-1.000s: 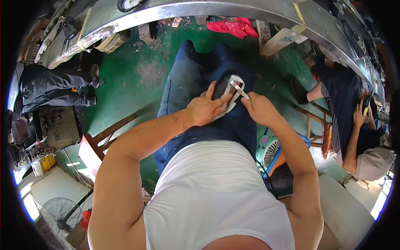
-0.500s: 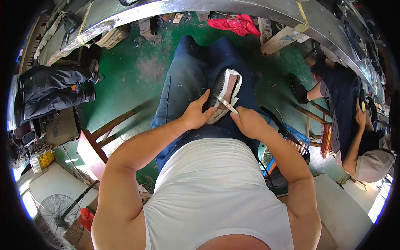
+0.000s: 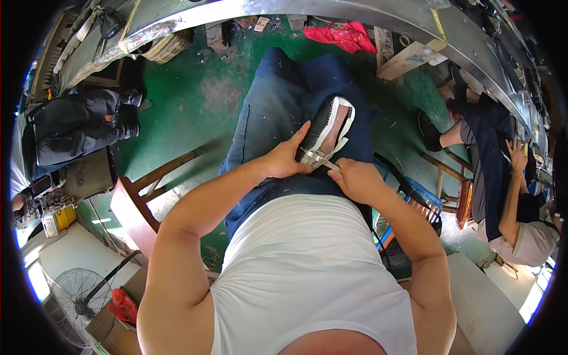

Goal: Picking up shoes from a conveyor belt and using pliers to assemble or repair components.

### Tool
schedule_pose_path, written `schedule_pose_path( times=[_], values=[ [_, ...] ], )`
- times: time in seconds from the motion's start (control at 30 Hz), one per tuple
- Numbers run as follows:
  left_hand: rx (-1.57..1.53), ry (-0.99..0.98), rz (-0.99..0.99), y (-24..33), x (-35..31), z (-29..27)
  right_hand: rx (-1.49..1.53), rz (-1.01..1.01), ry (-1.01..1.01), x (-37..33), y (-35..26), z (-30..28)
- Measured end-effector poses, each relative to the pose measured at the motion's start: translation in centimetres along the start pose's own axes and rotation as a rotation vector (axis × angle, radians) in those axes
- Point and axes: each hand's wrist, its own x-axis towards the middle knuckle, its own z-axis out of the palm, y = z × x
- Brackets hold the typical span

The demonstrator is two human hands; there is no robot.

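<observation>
A shoe (image 3: 324,131) lies sole-up across my lap, its black upper edged with stitching, with a white strip around a brown bottom. My left hand (image 3: 286,157) grips it at the left side of its near end, thumb and fingers around it. In my right hand (image 3: 358,180) is a slim, knife-like metal hand tool (image 3: 329,163); my fingers are closed on its handle. The tool's tip lies over the near end of the shoe, by my left thumb. Whether it cuts or only touches there, I cannot tell.
A long metal-edged workbench (image 3: 296,8) curves across the far side. Wooden stools (image 3: 133,204) stand left and right. A co-worker (image 3: 515,195) sits at the right, and another person's legs (image 3: 77,127) show at the left. A fan (image 3: 77,302) stands near left. Red cloth (image 3: 343,36) lies beneath the bench.
The tool has turned and its tip has moved nearer to me, onto the shoe's near end. My left hand has shifted along the shoe's side. The whole view has swung slightly.
</observation>
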Motion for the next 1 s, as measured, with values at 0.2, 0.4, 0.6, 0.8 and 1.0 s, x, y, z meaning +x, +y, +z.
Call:
schedule_pose_path(
  times=[0.2, 0.4, 0.6, 0.8, 1.0],
  values=[
    [0.170, 0.382, 0.194, 4.2, -1.7, -2.9, 0.628, 0.169, 0.170, -2.9, 2.2, -0.7],
    [-0.330, 0.534, 0.577, 9.2, 1.4, -5.6, 0.906, 0.216, 0.252, -3.7, 3.7, -0.7],
    [-0.378, 0.230, -0.046, 7.2, 9.9, -5.5, 0.897, 0.182, 0.236, -4.1, 3.1, -0.7],
    [0.272, 0.216, 0.053, 2.4, 2.9, -0.6, 0.458, 0.082, 0.124, -4.0, 2.2, -2.2],
    [0.448, 0.516, 0.191, 1.9, 2.1, 1.0, 0.420, 0.025, -0.042, -2.1, 1.9, -3.8]
  ],
)
